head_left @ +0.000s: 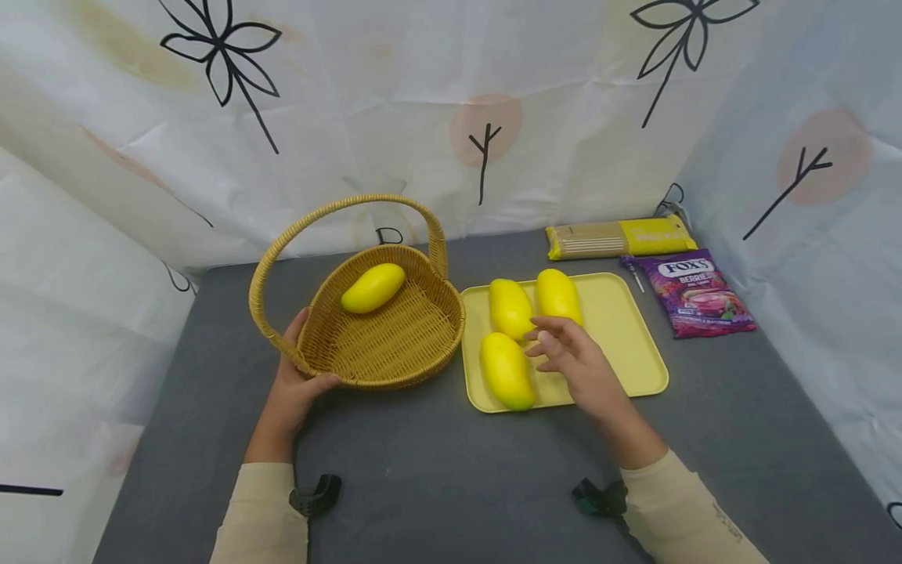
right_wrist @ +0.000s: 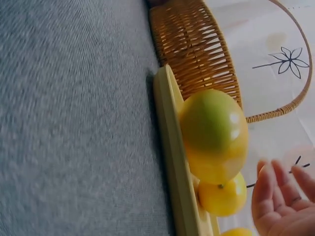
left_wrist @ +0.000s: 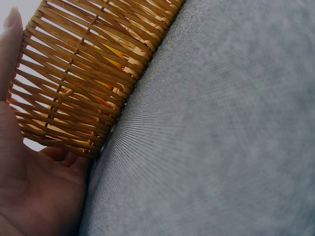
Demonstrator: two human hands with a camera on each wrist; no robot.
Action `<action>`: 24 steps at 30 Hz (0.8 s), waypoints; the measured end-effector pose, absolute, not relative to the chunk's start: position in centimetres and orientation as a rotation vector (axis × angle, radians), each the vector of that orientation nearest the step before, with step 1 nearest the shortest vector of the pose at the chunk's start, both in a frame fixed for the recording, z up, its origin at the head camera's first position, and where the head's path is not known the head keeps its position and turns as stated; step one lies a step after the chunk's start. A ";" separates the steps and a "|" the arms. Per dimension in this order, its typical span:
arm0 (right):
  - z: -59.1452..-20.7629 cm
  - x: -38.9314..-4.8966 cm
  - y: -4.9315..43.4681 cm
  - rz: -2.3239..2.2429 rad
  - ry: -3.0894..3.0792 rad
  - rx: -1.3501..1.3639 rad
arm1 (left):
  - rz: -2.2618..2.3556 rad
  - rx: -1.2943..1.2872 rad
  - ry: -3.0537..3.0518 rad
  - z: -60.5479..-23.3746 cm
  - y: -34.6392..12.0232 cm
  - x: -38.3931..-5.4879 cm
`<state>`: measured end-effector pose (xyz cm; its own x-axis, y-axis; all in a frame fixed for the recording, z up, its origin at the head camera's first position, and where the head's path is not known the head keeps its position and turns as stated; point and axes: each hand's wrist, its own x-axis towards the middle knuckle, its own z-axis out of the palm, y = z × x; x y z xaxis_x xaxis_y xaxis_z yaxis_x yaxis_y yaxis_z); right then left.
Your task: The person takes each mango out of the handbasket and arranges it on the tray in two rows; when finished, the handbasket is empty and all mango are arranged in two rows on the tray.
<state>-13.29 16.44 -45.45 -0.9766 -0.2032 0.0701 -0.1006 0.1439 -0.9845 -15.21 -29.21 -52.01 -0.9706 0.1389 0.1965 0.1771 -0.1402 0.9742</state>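
Note:
A wicker basket (head_left: 391, 348) with a tall arched handle stands left of centre, and one yellow mango (head_left: 373, 288) lies inside it. My left hand (head_left: 292, 392) grips the basket's near left side, thumb at the rim; the left wrist view shows the woven wall (left_wrist: 93, 73) beside the palm. Three more mangoes lie on a yellow tray: a near one (head_left: 507, 371) with a greenish tip, one behind it (head_left: 511, 309), and one at the back (head_left: 559, 295). Over the tray, my right hand (head_left: 581, 368) hovers just right of the near mango, fingers loosely bent, holding nothing.
The tray (head_left: 634, 368) sits right of the basket on a grey table (head_left: 437, 486). Behind it lies a yellow-and-clear pack of noodle-like sticks (head_left: 620, 238), with a purple candy bag (head_left: 698, 294) to the right. Patterned white cloth (head_left: 395, 102) hangs around the table.

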 end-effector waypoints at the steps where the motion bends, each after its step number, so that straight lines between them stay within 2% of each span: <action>1: -45.4 -13.3 16.4 -2.022 2.278 -0.345 | -2.323 -0.375 -2.043 -52.0 -29.2 -15.2; 8: -45.1 -13.6 16.2 -2.312 1.871 -0.650 | -2.320 -0.363 -2.051 -51.9 -29.2 -15.1; 15: -43.9 -14.5 15.3 -2.336 1.681 -0.839 | -2.326 -0.370 -2.046 -52.1 -29.3 -15.2; 24: -42.2 -15.7 12.7 -2.328 1.637 -0.803 | -2.301 -0.367 -2.069 -51.9 -29.3 -15.1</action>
